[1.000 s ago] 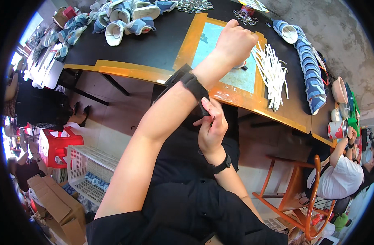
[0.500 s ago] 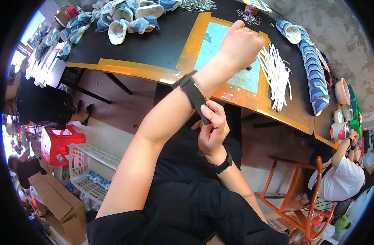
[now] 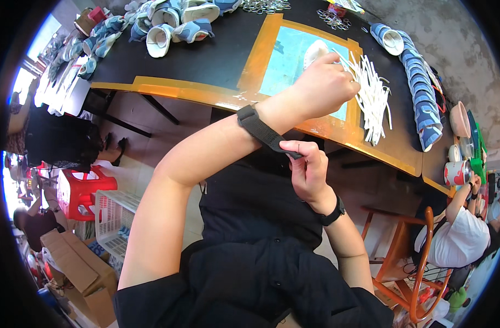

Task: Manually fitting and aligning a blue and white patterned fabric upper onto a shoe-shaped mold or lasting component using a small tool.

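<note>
My left forearm reaches up across the view, its hand [image 3: 331,86] closed in a loose fist over the table's front part, with nothing visible in it. Around the left wrist runs a black wrist strap [image 3: 261,130]. My right hand [image 3: 311,170] pinches the strap's free end between thumb and fingers, stretching it away below the wrist. A black band [image 3: 333,212] sits on my right wrist. Just beyond the left fist, a white-lined small shoe [image 3: 315,52] lies on a light blue mat [image 3: 287,54], partly hidden by the hand. White strips [image 3: 374,104] lie beside the fist.
Small blue-and-white shoes [image 3: 194,31] pile up at the table's far left. A nested row of them [image 3: 416,90] lines the right. Metal rings [image 3: 266,5] lie at the back. A wooden chair [image 3: 403,257], a seated person [image 3: 457,235], a red stool [image 3: 89,191] and a white crate [image 3: 112,221] surround me.
My right hand has moved right, drawing the strap's end out from the left wrist. My left fist has lowered and turned, and the white-lined shoe beyond it now shows.
</note>
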Demonstrator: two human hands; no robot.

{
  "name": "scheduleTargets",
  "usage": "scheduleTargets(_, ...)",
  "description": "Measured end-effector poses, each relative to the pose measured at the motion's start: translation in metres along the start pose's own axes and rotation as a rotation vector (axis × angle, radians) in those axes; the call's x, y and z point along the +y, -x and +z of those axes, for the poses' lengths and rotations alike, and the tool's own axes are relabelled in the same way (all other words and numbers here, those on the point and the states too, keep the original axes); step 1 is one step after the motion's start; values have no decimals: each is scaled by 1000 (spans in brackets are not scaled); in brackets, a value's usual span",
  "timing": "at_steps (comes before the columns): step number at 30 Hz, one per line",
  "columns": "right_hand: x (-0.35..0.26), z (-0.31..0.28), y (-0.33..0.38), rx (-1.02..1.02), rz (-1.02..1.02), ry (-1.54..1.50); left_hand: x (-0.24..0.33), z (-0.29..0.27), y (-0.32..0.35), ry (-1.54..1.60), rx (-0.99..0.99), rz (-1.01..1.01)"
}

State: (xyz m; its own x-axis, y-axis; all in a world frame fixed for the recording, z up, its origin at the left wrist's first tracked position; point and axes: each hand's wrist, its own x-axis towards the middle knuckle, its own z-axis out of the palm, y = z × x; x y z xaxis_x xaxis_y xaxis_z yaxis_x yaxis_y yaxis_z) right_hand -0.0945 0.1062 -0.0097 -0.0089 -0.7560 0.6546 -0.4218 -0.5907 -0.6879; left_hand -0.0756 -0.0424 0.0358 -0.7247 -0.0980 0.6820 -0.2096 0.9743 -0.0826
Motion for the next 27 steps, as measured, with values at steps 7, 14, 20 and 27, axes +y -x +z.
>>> scheduleTargets(7,-28,0,-26,55,475,-466,11,13,13,-28,-128,129)
scheduleTargets(14,-48,-1,-56,267,905,-1068,28,24,21,-43,-242,130)
scheduleTargets(20,-35,-20,-28,289,917,-1166,22,-2,27,147,-336,242)
scheduleTargets(27,-17,20,12,358,210,-280,30,-10,16,329,-278,-122)
